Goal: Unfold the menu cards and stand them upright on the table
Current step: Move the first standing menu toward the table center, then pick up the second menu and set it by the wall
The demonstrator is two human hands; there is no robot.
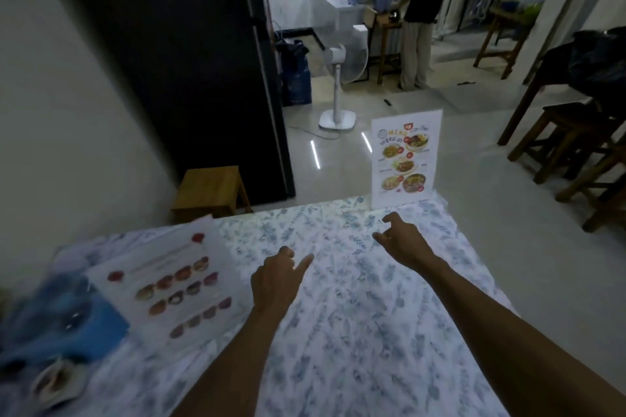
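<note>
One menu card [404, 159] with food photos stands upright at the far right edge of the table [355, 332], which has a blue floral cloth. A second menu card [179, 281] lies flat on the table's left side, blurred. My right hand [401, 240] hovers just in front of the standing card, fingers apart, holding nothing. Over the middle of the table, my left hand [276, 278] is empty, its fingers loosely curled with the index finger out, to the right of the flat card.
A blue cloth [64, 325] and a small dish [57, 379] lie at the table's near left. Beyond the far edge sit a wooden stool [210, 189], a white standing fan [338, 88] and wooden stools [572, 142] on the right. A person [420, 13] stands in the background.
</note>
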